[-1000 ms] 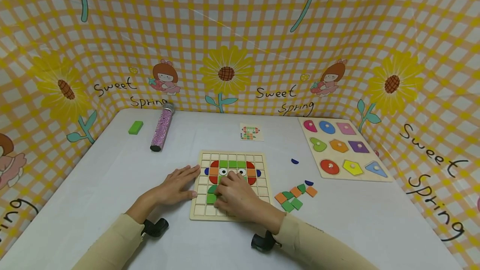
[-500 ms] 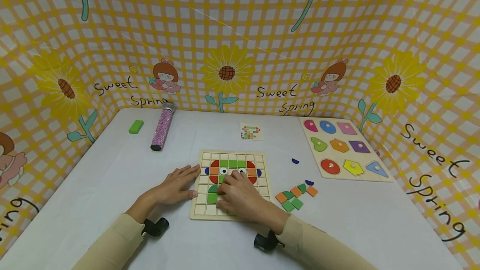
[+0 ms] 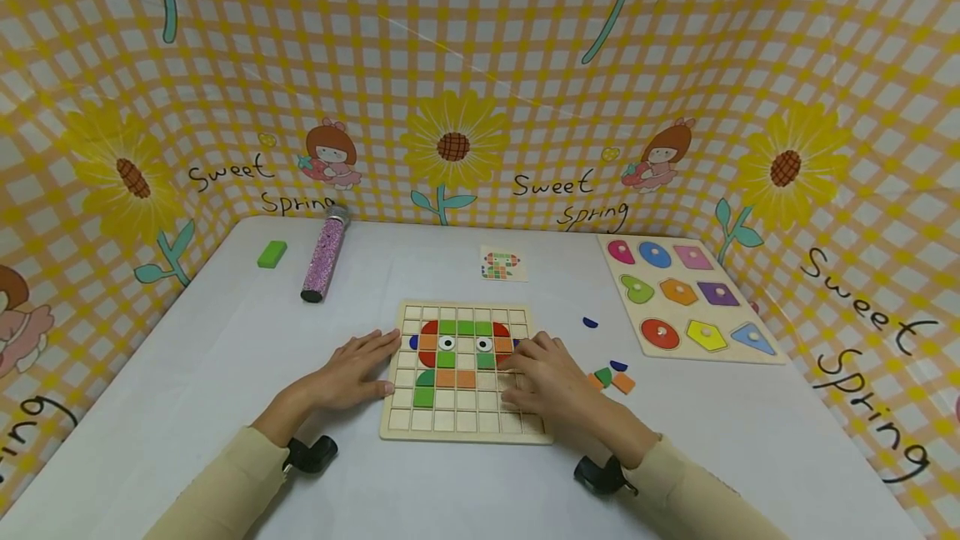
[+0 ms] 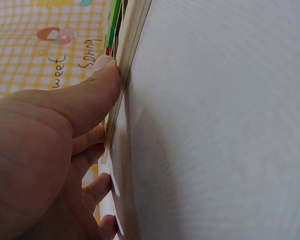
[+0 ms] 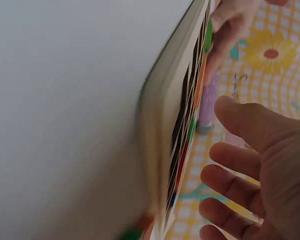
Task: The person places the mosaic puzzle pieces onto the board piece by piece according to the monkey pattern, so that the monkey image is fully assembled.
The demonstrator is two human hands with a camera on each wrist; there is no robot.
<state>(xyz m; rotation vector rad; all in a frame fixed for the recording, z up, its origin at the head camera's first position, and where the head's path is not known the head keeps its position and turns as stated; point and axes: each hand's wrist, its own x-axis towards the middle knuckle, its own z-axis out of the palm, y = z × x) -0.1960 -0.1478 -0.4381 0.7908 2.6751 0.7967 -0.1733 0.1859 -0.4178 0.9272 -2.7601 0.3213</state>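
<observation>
A wooden grid board (image 3: pixel 467 430) holds red, green, orange and blue tiles and two eye tiles, arranged like a face. Below the face lie two orange square tiles (image 3: pixel 456 378), with a green square tile (image 3: pixel 423 397) lower left. My left hand (image 3: pixel 348 373) rests at the board's left edge, fingers extended; in the left wrist view its thumb (image 4: pixel 97 85) touches the rim. Over the board's right side hovers my right hand (image 3: pixel 555 382), hiding part of the tiles there. The right wrist view shows its fingers (image 5: pixel 235 187) loosely bent and apart, holding nothing.
Right of the board lie loose tiles, among them an orange square (image 3: pixel 623 383) and a blue half circle (image 3: pixel 590 322). Farther back are a pattern card (image 3: pixel 504 263), a pink glittery microphone (image 3: pixel 324 261), a green block (image 3: pixel 272 254) and a knobbed shape puzzle (image 3: pixel 660 312).
My right hand has moved from the middle of the board to its right edge, uncovering the two orange squares and the right eye tile. The left hand has stayed still.
</observation>
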